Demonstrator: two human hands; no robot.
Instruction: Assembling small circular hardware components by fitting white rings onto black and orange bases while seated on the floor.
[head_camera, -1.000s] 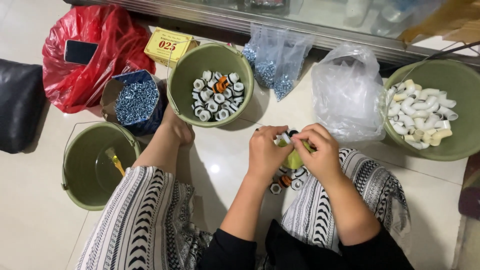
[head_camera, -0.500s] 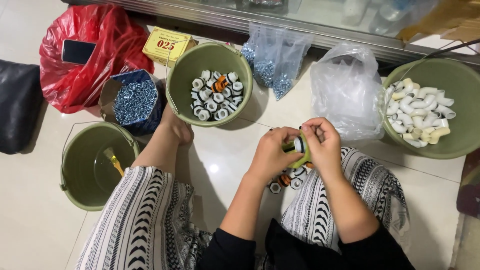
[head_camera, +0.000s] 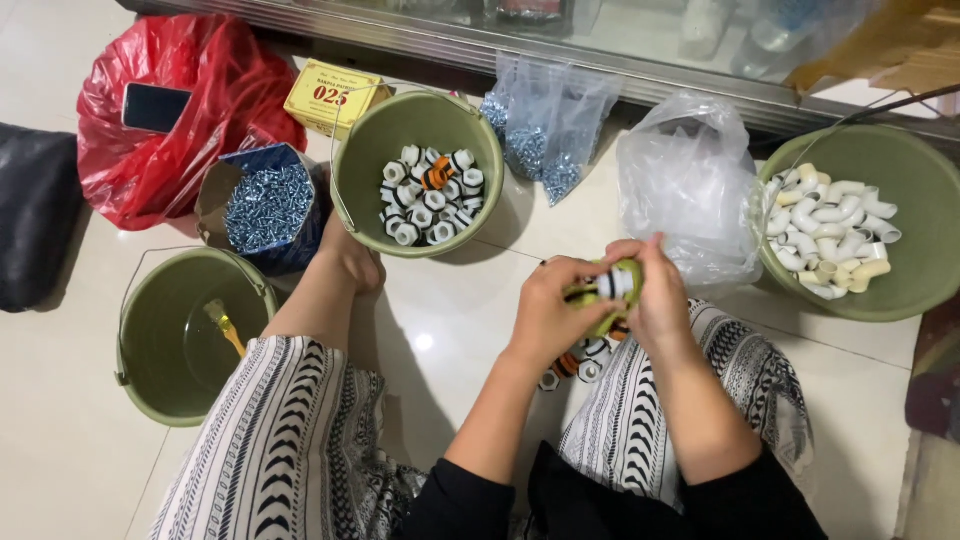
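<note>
Both hands meet over the lap, each grip closed on one small white fitting with a yellow-green part around it. The left hand cups it from below and the side; the right hand pinches it from above with curled fingers. Compared with one second ago, the hands have drawn closer together and risen slightly from the floor; the fitting now sits enclosed between both palms rather than loosely between fingertips.

Below the hands, a few loose fittings lie on the tiled floor between the knees. Further out stand a green bucket of white fittings, a blue box of screws, two clear bags of screws, an empty-looking clear bag, a green basin of white elbows at the right, and a nearly empty green bucket at the left.
</note>
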